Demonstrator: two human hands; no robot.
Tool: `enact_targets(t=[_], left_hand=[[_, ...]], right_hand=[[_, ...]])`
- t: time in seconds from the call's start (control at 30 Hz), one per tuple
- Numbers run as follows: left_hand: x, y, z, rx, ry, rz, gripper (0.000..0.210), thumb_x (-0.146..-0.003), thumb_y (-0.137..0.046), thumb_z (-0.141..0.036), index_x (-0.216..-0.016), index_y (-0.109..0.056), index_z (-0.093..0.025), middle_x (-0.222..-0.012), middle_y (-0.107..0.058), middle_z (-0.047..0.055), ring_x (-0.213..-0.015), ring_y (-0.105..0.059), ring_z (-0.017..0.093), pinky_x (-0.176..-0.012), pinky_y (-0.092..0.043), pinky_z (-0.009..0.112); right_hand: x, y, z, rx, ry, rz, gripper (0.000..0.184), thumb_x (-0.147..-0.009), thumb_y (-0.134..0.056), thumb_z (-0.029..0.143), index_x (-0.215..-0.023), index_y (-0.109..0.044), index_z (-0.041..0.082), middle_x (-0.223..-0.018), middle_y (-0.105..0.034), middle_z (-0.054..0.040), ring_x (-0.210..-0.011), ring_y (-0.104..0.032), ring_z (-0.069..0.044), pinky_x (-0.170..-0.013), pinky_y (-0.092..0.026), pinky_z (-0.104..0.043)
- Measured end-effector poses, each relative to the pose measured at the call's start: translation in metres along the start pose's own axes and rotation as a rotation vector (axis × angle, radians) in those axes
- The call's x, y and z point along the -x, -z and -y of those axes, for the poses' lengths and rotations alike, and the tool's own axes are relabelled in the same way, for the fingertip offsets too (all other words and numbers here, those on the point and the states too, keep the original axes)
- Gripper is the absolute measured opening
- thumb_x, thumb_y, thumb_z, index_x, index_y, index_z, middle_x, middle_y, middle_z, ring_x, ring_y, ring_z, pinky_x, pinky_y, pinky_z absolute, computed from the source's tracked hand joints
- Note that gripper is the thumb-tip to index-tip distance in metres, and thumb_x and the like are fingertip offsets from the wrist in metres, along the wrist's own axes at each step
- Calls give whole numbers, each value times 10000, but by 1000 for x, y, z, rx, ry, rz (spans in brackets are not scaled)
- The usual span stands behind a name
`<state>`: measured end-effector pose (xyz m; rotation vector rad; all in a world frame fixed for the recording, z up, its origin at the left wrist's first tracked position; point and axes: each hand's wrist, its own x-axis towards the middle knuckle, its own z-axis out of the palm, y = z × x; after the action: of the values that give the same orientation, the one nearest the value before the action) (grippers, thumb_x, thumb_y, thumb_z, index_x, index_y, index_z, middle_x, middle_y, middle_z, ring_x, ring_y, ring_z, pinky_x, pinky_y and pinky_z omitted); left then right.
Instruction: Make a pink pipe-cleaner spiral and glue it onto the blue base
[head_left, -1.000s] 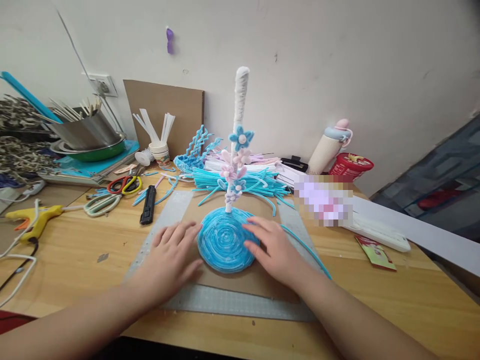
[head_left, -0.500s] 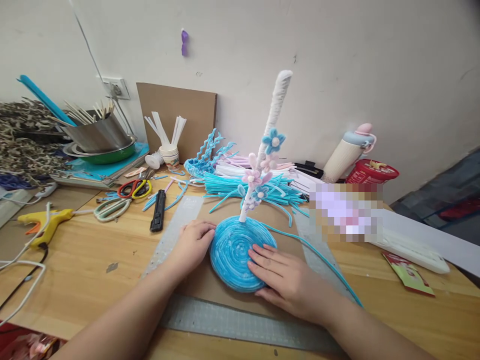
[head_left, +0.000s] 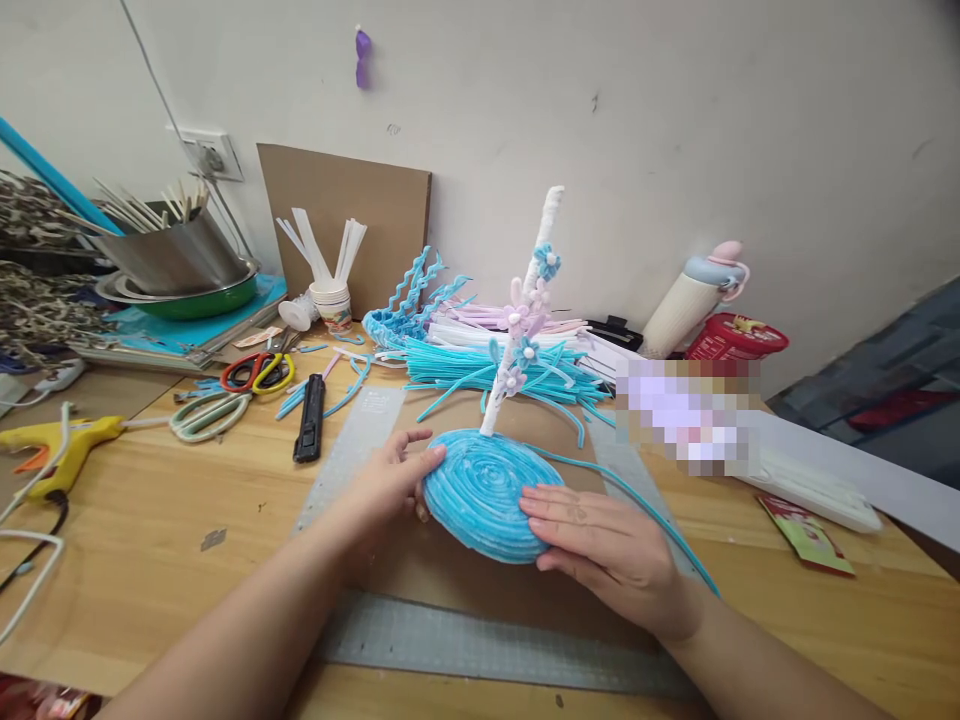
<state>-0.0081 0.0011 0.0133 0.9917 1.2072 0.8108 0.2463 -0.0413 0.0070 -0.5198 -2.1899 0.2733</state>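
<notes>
Between my hands is a round blue disc (head_left: pixel 480 495) of coiled pipe cleaner, tilted with its near side off the cardboard. A white wrapped stem (head_left: pixel 551 215) with blue and pink pipe-cleaner flowers (head_left: pixel 525 320) rises from its far edge. My left hand (head_left: pixel 401 475) grips the disc's left edge, thumb on top and fingers partly hidden behind it. On the right, my right hand (head_left: pixel 600 540) holds the other edge, fingers lying over the top and thumb at the rim. A loose blue pipe cleaner (head_left: pixel 652 515) trails from the disc to the right.
Under the disc lie cardboard (head_left: pixel 420 590) and a grey cutting mat (head_left: pixel 480 650). Bundled blue pipe cleaners (head_left: pixel 510 375) lie behind. At left are a yellow glue gun (head_left: pixel 67 450), scissors (head_left: pixel 210 415) and a black utility knife (head_left: pixel 309 420). A bottle (head_left: pixel 686 305) leans on the wall.
The disc has tipped, its near side lifting off the cardboard, and its stem leans farther back. My left thumb has come over the edge; my right hand has shifted toward the right rim.
</notes>
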Motion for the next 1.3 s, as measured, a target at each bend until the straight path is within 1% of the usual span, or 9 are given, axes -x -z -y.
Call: enact_targets(t=[0.17,0.3,0.4,0.5,0.57,0.67,0.77,1.0,1.3], left_hand=[[-7,-1,-5,240,338,277,411,-746,-610,-529,-694,-563,-124,-490,-561,9,-377,-487,74,-306,-80,130],[-6,-8,3,295,308,179,273,-753,-652,-393,-697,-594,-132,-456,-542,-32,-351,-450,61,-308,-227,141],[2,-11,4,323,194,133,223,-770,-640,-353,-786,-645,-130,-580,-647,8,-492,-583,115,-481,-458,205],[10,-12,2,358,72,103,258,-771,-642,-331,-909,-676,-116,-786,-729,72,-708,-673,193,-717,-529,298],[15,-13,2,352,24,106,295,-776,-646,-341,-948,-678,-104,-853,-739,97,-759,-683,216,-746,-530,310],[19,-15,8,330,-13,145,358,-788,-642,-373,-1024,-664,-105,-926,-736,114,-823,-686,238,-779,-529,326],[20,-16,14,324,33,151,444,-809,-581,-481,-1078,-652,-136,-935,-733,106,-857,-684,265,-785,-537,368],[23,-10,11,321,208,288,500,-787,-592,-510,-1141,-639,-160,-1065,-705,127,-952,-667,308,-791,-545,409],[25,-15,12,291,53,244,422,-756,-681,-385,-1061,-683,-92,-1022,-718,159,-954,-671,304,-907,-496,418]], right_hand=[[0,-1,-2,-15,7,-15,449,-800,-651,90,-1228,-581,206,-1080,-702,-84,-1053,-643,-219,-906,-555,-394],[4,0,-1,13,23,62,529,-818,-626,90,-1304,-504,260,-1141,-677,-65,-1081,-626,-211,-922,-544,-404],[7,-1,2,49,-35,28,509,-832,-617,144,-1294,-503,326,-1186,-649,-35,-1133,-588,-223,-1012,-464,-456],[6,-6,7,-49,-357,-281,489,-853,-596,330,-1321,-453,333,-1397,-459,-52,-1306,-406,-277,-1095,-327,-516],[2,-12,12,-323,-678,-443,559,-886,-511,429,-1396,-311,320,-1464,-355,-84,-1313,-394,-290,-1029,-413,-502],[-4,-20,19,-894,-1069,-312,519,-917,-411,466,-1383,-304,265,-1338,-513,-135,-1111,-594,-290,-801,-567,-459],[-6,-26,22,-1185,-1259,-273,458,-868,-534,384,-1284,-419,230,-1203,-619,-110,-949,-666,-258,-702,-589,-400],[2,-32,19,-1317,-1202,-293,556,-789,-649,290,-1294,-420,258,-1209,-617,-87,-951,-656,-252,-710,-576,-377],[4,-35,20,-1235,-1182,-250,565,-797,-630,337,-1310,-410,253,-1228,-607,-100,-997,-638,-265,-768,-559,-405]])
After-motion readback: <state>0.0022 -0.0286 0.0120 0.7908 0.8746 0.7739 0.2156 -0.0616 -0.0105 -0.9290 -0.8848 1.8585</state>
